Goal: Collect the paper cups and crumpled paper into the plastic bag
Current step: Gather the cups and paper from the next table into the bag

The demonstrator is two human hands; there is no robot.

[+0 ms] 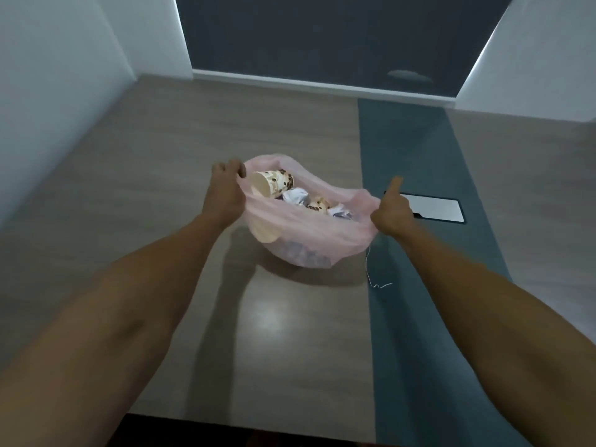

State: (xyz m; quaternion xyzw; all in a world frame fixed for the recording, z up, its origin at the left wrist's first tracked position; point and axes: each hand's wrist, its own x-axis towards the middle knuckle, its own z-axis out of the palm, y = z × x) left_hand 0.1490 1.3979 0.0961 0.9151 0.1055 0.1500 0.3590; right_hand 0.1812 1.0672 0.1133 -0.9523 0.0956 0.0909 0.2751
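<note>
A thin pink plastic bag [309, 233] sits open in the middle of the table. My left hand [225, 191] grips its left rim, and my right hand [392, 211] pinches its right rim with the thumb sticking up. Inside lies a paper cup [272, 185] with a brown bean print, on its side with the mouth facing left. A second printed cup [319, 204] and balls of crumpled paper [296, 196] lie beside it. Another cup shows through the bag wall at the lower left [266, 232].
The wooden table [161, 188] has a dark teal strip [419, 285] along its right side. A phone [435, 209] lies flat on that strip just past my right hand. A thin white thread [371, 272] trails below the bag. White walls flank the table.
</note>
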